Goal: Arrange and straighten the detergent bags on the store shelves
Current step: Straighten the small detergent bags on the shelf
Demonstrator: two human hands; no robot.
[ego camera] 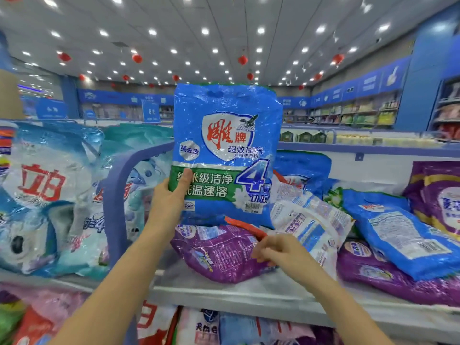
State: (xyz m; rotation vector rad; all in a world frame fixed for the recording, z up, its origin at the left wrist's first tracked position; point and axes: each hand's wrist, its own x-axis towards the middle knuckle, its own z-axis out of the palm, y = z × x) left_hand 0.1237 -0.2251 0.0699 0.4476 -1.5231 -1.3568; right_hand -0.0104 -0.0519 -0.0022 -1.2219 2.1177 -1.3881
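Our left hand [169, 195] grips the blue detergent bag [226, 145] at its lower left edge, thumb across the front. It holds the bag upright at frame center, probably so we can stand it squarely among the slumped bags. The bag's long axis runs vertically, label facing us, top toward the ceiling. Our right hand [276, 250], lower right of center, hovers with fingers loosely bent beside the purple bag [216, 255] lying on the shelf [224, 290]. We cannot tell whether it holds anything.
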